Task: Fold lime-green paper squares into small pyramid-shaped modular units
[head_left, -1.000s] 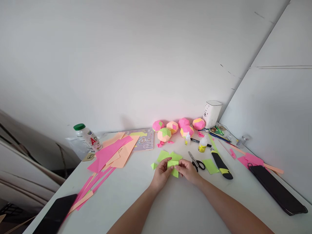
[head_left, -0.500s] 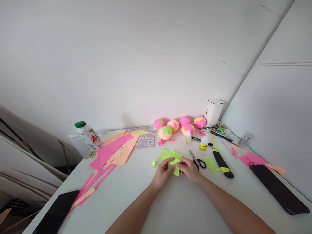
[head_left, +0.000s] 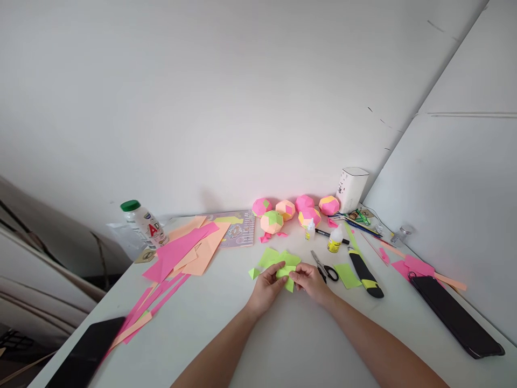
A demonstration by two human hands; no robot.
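Head: left hand [head_left: 267, 285], right hand [head_left: 311, 281] pinch creased paper [head_left: 287, 274].

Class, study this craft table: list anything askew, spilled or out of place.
Nothing looks spilled. Pink strips lie slanted in a loose heap by the left edge, and a black slab there seems to overhang the table. The left hand and right hand pinch green paper.

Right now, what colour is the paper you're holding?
Bright green; the paper shows best in the head view.
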